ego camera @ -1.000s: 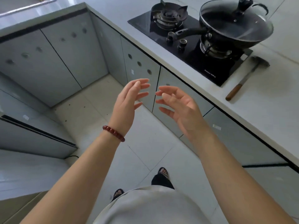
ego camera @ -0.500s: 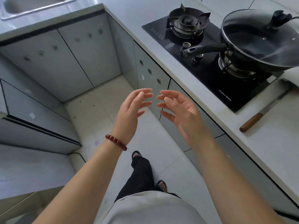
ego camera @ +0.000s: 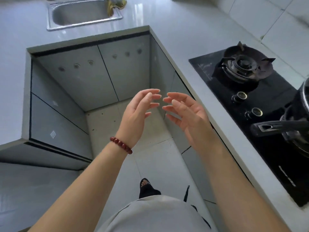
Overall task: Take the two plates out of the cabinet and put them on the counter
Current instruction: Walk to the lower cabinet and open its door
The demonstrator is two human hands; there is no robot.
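A: Hands first?
B: Left hand [ego camera: 136, 113] and right hand [ego camera: 187, 114] both raised at frame centre, palms facing each other, fingers loosely spread and curled, nothing in either. Fingertips nearly meet but stay apart. Red bead bracelet [ego camera: 121, 145] on the left wrist.
A: Plates?
B: Can't see any (all doors shut, so can't tell which one holds them). Cabinet doors [ego camera: 93, 77] run under the counter [ego camera: 184, 30], upper centre and left of the frame, grey fronts with round holes.
A: Counter contents?
B: Steel sink [ego camera: 83, 14] at top left, something yellowish at its right rim, too blurred to name. Black gas stove [ego camera: 260, 104] on the right, open burner [ego camera: 242, 66] at upper right, two knobs below it. Dark pan handle [ego camera: 277, 127] pokes in from the right edge.
A: Floor?
B: Pale tiles, one sandalled foot [ego camera: 145, 184] at bottom centre, grey shirt below.
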